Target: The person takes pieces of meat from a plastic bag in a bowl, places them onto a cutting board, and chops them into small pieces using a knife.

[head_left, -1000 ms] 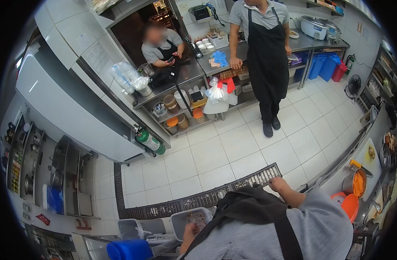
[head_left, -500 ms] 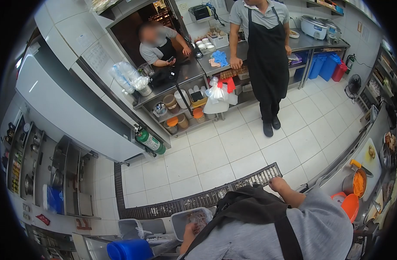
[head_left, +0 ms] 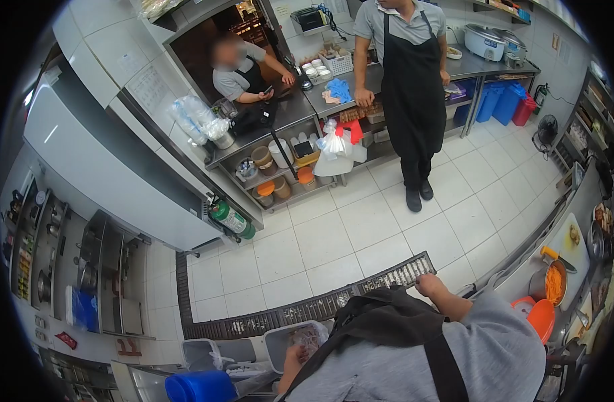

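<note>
My left hand [head_left: 293, 359] is at the grey bin [head_left: 276, 340] low in the view, its fingers curled against a clear plastic bag [head_left: 310, 340]. The bag's reddish-brown contents are too unclear to name. Part of that hand and the bag is hidden by my dark apron [head_left: 380, 315]. On the other side of my body, my right hand [head_left: 431, 286] is closed in a loose fist above the floor drain's end, and I see nothing in it.
A co-worker in a black apron [head_left: 414, 94] stands by the steel counter [head_left: 464, 65]; another person [head_left: 237, 77] leans at the hatch holding a phone. A drain grate [head_left: 307, 309] crosses the floor. At right are a pot of orange shreds [head_left: 555, 285] and a knife [head_left: 567, 265].
The person at the hatch has shifted slightly left, and the phone has moved a little. My hands look almost unmoved.
</note>
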A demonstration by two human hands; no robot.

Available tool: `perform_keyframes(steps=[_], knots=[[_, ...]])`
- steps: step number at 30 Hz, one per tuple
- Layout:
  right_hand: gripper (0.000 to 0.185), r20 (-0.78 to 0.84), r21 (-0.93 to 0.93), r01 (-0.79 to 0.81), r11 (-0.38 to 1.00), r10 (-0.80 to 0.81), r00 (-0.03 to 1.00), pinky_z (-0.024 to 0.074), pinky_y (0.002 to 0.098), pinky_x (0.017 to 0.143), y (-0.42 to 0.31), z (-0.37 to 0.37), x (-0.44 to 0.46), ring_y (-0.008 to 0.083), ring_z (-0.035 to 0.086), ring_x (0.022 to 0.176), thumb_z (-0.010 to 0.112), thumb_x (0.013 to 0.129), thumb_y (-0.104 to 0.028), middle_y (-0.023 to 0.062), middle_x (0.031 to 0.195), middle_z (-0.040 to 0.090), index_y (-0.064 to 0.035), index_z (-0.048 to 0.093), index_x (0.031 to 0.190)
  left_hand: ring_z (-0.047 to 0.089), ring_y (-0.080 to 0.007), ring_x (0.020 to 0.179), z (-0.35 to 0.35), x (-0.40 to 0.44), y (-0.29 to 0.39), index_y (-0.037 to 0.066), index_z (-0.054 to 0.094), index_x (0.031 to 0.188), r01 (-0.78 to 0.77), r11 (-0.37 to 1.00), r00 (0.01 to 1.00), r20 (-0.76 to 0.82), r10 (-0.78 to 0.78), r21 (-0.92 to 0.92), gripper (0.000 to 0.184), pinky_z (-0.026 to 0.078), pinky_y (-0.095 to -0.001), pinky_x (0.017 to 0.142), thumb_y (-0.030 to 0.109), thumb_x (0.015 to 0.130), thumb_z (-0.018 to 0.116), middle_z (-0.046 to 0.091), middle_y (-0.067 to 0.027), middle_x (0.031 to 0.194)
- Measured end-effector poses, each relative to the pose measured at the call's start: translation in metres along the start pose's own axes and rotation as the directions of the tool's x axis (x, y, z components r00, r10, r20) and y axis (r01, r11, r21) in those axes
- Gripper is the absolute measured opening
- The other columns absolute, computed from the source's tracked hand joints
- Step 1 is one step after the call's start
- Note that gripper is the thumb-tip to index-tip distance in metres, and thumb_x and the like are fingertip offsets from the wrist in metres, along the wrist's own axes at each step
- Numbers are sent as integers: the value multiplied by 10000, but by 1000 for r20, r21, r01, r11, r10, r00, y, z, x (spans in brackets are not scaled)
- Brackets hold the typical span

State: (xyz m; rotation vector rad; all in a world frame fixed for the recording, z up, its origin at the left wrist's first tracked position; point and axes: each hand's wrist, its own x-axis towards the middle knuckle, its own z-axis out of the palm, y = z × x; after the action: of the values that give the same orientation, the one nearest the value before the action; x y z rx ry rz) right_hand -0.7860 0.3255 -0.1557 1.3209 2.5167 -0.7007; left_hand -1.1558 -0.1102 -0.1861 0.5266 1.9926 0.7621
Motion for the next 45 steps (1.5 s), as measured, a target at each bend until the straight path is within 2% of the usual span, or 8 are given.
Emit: perform_keyframes(steps=[3, 9, 12, 16, 30, 35, 39, 45], knots=[[251, 4, -3, -11, 1000, 11, 1000, 531, 477, 822, 1, 2, 2, 366, 660, 898, 573, 838, -283, 174, 923, 695, -87, 706, 919, 618, -234, 738, 1, 1, 9, 36, 612, 1086, 47, 998, 999, 26, -46, -37, 230, 527, -405, 628, 181, 929, 529, 608, -94, 872], [251, -2, 2, -31, 1000, 31, 1000, 532, 476, 821, 3, 6, 3, 365, 663, 887, 568, 837, -284, 166, 913, 699, -90, 708, 912, 626, -255, 760, 1, -3, 19, 27, 610, 1074, 101, 993, 995, 22, -100, -63, 231, 530, -420, 627, 197, 927, 556, 619, -112, 916], [251, 3, 2, -42, 999, 42, 999, 532, 477, 820, 4, 8, 5, 365, 664, 885, 565, 838, -284, 167, 909, 699, -92, 708, 912, 626, -256, 752, 8, 35, -24, 27, 607, 1075, 332, 922, 943, 34, -332, -199, 237, 530, -415, 623, 205, 930, 549, 620, -113, 900], [253, -2, 2, -43, 999, 43, 999, 533, 476, 819, 2, 5, 3, 362, 665, 886, 562, 840, -285, 171, 907, 697, -95, 709, 917, 627, -259, 740, 22, 76, -70, 28, 604, 1078, 630, 617, 733, 98, -673, -471, 246, 530, -408, 618, 216, 933, 540, 621, -113, 879], [256, 56, 1, -49, 999, 49, 997, 521, 465, 853, 0, -1, 3, 362, 654, 942, 565, 841, -272, 176, 961, 694, -75, 709, 921, 626, -256, 769, 16, 62, -58, 41, 622, 1111, 565, 639, 781, 89, -618, -523, 273, 522, -396, 641, 218, 933, 515, 628, -115, 878], [266, 30, -10, -21, 1000, 21, 999, 523, 459, 839, 5, 5, 6, 356, 654, 925, 566, 854, -298, 160, 942, 698, -89, 713, 927, 649, -295, 912, 3, 20, -9, 93, 672, 1082, 294, 950, 955, 9, -295, -107, 304, 492, -389, 785, 307, 887, 579, 669, -169, 958], [263, 21, -21, -7, 1000, 7, 1000, 522, 458, 839, 8, 8, 9, 355, 650, 931, 567, 853, -293, 157, 947, 696, -85, 711, 923, 658, -312, 966, -1, 4, 14, 114, 692, 1072, 266, 964, 964, -2, -266, -16, 318, 480, -385, 844, 343, 870, 603, 687, -187, 989], [250, 3, -23, 20, 1000, -20, 1000, 523, 464, 834, 12, 12, 13, 362, 651, 916, 573, 845, -279, 157, 932, 696, -75, 707, 896, 657, -292, 977, -11, 40, -58, 125, 688, 1090, -4, 939, 996, 82, -25, 345, 309, 478, -372, 852, 334, 880, 600, 688, -177, 1009]])
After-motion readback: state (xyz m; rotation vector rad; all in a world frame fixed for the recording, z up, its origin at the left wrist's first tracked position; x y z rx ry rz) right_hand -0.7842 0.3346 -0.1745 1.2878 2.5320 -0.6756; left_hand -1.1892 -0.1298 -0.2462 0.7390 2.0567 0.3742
